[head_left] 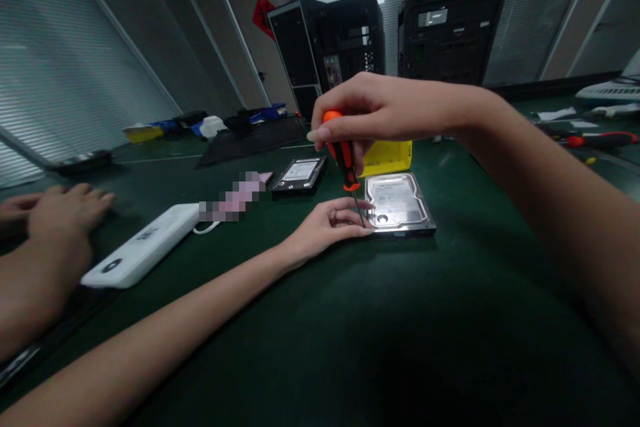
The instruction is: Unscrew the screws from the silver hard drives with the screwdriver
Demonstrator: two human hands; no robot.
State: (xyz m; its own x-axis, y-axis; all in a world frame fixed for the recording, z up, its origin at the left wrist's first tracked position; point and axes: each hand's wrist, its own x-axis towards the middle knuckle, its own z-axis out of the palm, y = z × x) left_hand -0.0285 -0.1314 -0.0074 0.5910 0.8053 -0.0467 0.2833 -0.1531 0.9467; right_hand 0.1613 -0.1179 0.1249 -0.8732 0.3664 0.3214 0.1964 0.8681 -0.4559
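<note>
My right hand [350, 110] is closed round the orange and black handle of a screwdriver [344, 159], which points down. Its thin shaft reaches the near left corner of a silver hard drive [399, 203] lying flat on the dark green table [310, 320]. Against that same corner rests my left hand [333, 223], its fingers partly bent and pressed to the drive's left edge, next to the screwdriver tip. Whether the tip sits in a screw cannot be made out.
A second hard drive [300, 175] and a white power bank [143, 247] lie to the left. Another person's hands [60, 220] rest at far left. Behind the drive are a yellow tray [387, 157] and black computer cases [450, 33]. Red-handled pliers [600, 140] lie right.
</note>
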